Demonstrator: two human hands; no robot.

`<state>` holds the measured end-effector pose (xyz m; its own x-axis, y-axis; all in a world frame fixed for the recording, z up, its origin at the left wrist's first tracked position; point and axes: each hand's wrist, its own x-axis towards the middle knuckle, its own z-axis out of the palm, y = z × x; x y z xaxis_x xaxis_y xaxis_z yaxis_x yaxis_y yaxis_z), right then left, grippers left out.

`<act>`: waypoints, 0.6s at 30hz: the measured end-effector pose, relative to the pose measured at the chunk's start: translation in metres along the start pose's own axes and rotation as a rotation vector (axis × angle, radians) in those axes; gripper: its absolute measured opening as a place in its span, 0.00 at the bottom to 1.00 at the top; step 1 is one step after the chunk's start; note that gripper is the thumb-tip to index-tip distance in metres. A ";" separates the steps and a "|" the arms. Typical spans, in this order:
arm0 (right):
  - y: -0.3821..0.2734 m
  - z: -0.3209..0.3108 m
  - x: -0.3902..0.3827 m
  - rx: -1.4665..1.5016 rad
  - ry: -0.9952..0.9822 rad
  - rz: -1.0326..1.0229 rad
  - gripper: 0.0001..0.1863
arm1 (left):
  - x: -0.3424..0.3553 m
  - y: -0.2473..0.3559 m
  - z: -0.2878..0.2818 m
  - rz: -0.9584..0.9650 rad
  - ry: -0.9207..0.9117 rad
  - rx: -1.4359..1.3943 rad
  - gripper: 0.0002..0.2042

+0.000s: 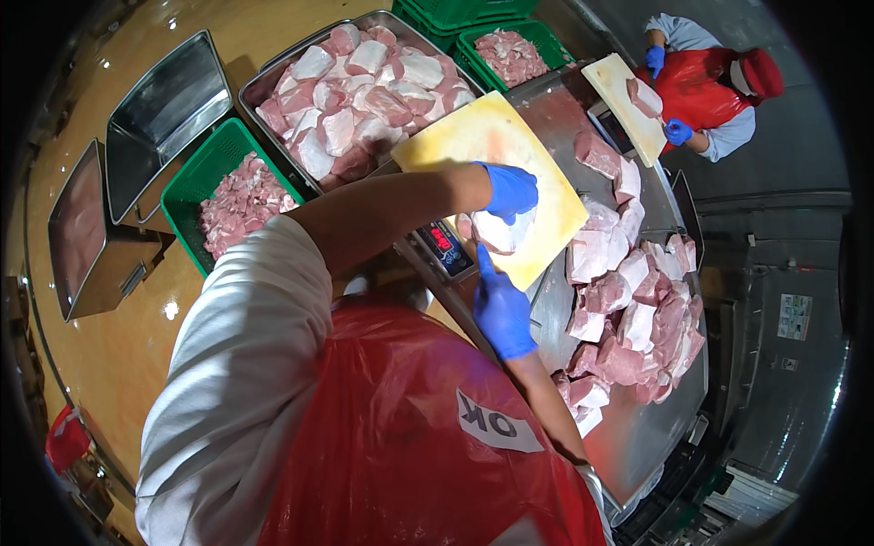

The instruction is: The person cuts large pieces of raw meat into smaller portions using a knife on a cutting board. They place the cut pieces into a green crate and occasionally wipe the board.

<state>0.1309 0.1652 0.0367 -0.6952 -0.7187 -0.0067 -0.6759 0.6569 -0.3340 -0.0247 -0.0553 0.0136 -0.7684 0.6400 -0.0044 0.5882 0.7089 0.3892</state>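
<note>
My left hand (pixel 506 193) in a blue glove curves over a pale piece of pork (pixel 499 235) on a yellowish cutting board (pixel 448 138). My right hand (pixel 499 309), also gloved, is just below it with the index finger stretched toward the meat and the other fingers curled; what they hold is hidden. A weighing scale (pixel 442 250) with a lit display shows at the board's lower left edge.
Steel tray of pork pieces (pixel 364 59) behind; green crates (pixel 177 191) (pixel 555 45) of trimmings; empty steel bins (pixel 164 109) at left. Many pork pieces (pixel 628 328) lie on the steel table (pixel 592 450) at right. A co-worker (pixel 692 91) stands at another board (pixel 608 77), upper right.
</note>
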 end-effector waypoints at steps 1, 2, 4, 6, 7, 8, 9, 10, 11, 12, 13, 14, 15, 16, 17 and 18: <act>-0.002 0.003 0.006 0.006 0.009 -0.006 0.38 | -0.001 -0.001 -0.003 -0.032 -0.026 -0.008 0.16; -0.002 0.004 0.010 0.011 0.019 -0.011 0.38 | -0.003 0.000 -0.004 -0.022 -0.006 0.009 0.16; 0.011 0.007 -0.013 -0.005 -0.049 0.054 0.38 | -0.010 0.000 -0.005 -0.011 0.040 0.043 0.16; 0.016 0.011 -0.029 -0.003 -0.096 0.107 0.38 | -0.011 -0.001 -0.004 -0.031 0.054 0.012 0.15; 0.016 0.018 -0.022 -0.057 -0.043 0.078 0.38 | -0.010 -0.001 -0.005 -0.025 0.041 0.023 0.15; 0.017 0.021 -0.012 -0.073 -0.035 0.070 0.38 | -0.009 0.000 -0.006 -0.017 0.028 0.034 0.16; 0.012 0.017 0.002 -0.081 -0.030 0.066 0.38 | -0.011 0.003 -0.006 -0.030 0.040 -0.025 0.16; 0.008 0.015 0.010 -0.091 -0.019 0.059 0.38 | -0.017 0.004 -0.010 -0.043 0.055 -0.075 0.16; 0.012 0.014 0.006 -0.066 0.008 0.045 0.38 | -0.024 0.004 -0.013 -0.057 0.070 -0.126 0.16; 0.017 0.009 0.000 -0.047 -0.003 0.038 0.38 | -0.035 -0.003 -0.010 -0.038 0.252 -0.161 0.15; 0.024 0.003 -0.012 -0.035 -0.018 0.033 0.37 | -0.046 -0.012 -0.003 -0.017 0.439 -0.202 0.15; 0.029 -0.002 -0.017 -0.022 -0.033 0.026 0.37 | -0.057 -0.019 0.003 0.003 0.627 -0.240 0.14; 0.033 -0.004 -0.023 -0.022 -0.040 0.052 0.37 | -0.069 -0.008 -0.006 -0.072 0.752 -0.441 0.13; 0.036 -0.004 -0.026 -0.018 -0.047 0.076 0.36 | -0.085 0.005 -0.020 -0.156 0.868 -0.641 0.12; 0.039 -0.003 -0.030 -0.014 -0.055 0.100 0.36 | -0.104 0.004 -0.020 -0.104 1.017 -0.363 0.13; 0.041 -0.002 -0.029 -0.009 -0.063 0.112 0.35 | -0.119 0.009 -0.013 -0.207 1.043 -0.269 0.13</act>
<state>0.1230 0.2137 0.0251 -0.7502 -0.6532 -0.1028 -0.5969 0.7359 -0.3197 0.0691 -0.1293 0.0298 -0.7560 -0.1393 0.6396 0.4466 0.6046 0.6595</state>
